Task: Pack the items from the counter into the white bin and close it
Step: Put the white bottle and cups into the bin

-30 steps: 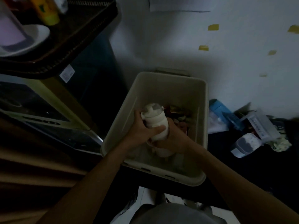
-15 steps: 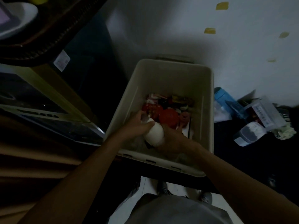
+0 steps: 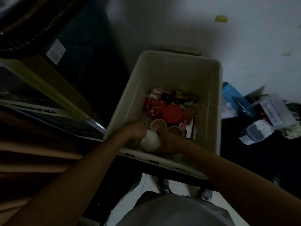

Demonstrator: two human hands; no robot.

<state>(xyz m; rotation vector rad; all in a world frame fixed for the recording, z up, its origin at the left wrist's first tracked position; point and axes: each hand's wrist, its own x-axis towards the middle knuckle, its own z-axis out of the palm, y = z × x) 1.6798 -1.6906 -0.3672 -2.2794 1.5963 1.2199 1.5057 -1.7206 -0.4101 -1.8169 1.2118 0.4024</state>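
The white bin (image 3: 218,101) stands open on the dark counter in the middle of the view. Inside it lie a red round lid (image 3: 171,114), a red patterned tin (image 3: 154,106), two pinkish cups (image 3: 158,126) and some wrapped packets (image 3: 185,95). A white bottle (image 3: 149,141) is down at the bin's near left corner. My left hand (image 3: 135,130) grips its upper end and my right hand (image 3: 167,141) holds its right side. The bottle's cap is hidden behind my fingers.
Right of the bin lie a blue box (image 3: 229,92), a clear labelled container (image 3: 275,111) and a lidded jar of white powder (image 3: 255,131). A dark appliance (image 3: 53,82) stands close on the left. The wall (image 3: 179,22) is just behind the bin.
Both hands have lowered the white bottle from above the rim down into the bin's near left corner. The camera has tilted down, revealing more of the bin's contents.
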